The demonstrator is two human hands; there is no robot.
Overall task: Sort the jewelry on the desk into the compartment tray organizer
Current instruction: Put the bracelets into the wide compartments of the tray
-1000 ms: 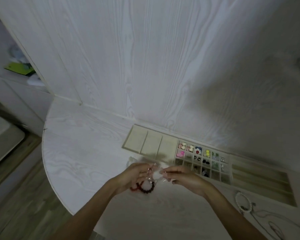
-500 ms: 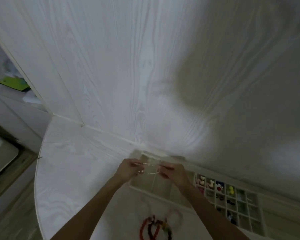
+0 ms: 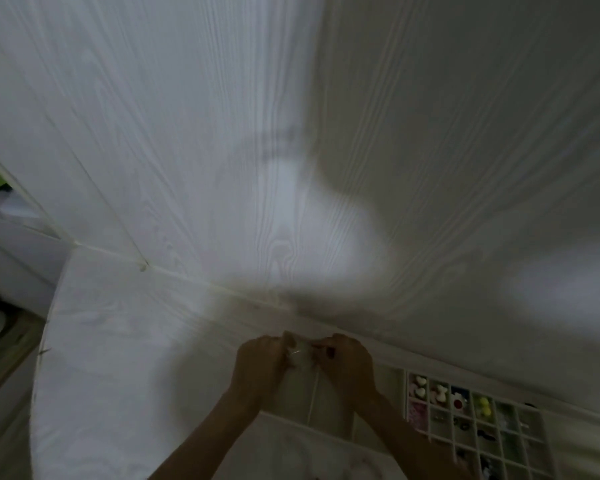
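Hands (image 3: 300, 355) round thin, pale, blurred jewelry (image 3: 298, 353) over tray (image 3: 440, 438).

Tray organizer (image 3: 440, 424) cropped, held jewelry (image 3: 300, 353) blurred
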